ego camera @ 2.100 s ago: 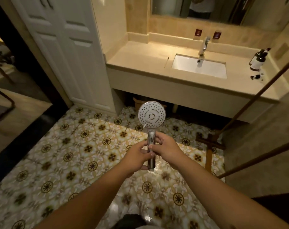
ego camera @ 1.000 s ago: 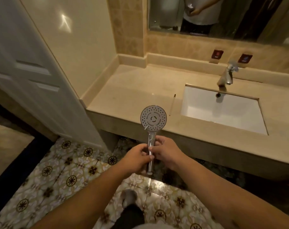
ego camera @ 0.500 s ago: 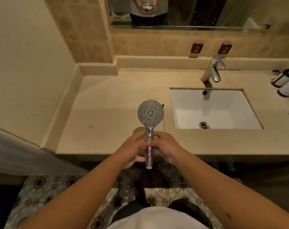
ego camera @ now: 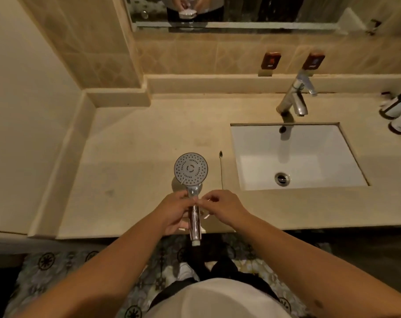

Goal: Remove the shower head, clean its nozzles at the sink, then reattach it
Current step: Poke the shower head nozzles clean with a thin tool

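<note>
Beige counter [ego camera: 130,171], one sink [ego camera: 259,143], one faucet [ego camera: 294,97]. Left hand [ego camera: 174,212] grips one shower head [ego camera: 190,169]; right hand [ego camera: 222,204] pinches handle.

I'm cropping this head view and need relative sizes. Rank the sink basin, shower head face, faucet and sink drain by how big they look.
Largest to smallest:
1. sink basin
2. faucet
3. shower head face, close to the faucet; it is held nearer the camera, so that order is unsure
4. sink drain

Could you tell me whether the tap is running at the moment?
Off: no stream falls from the tap, and the sink looks dry.
</note>
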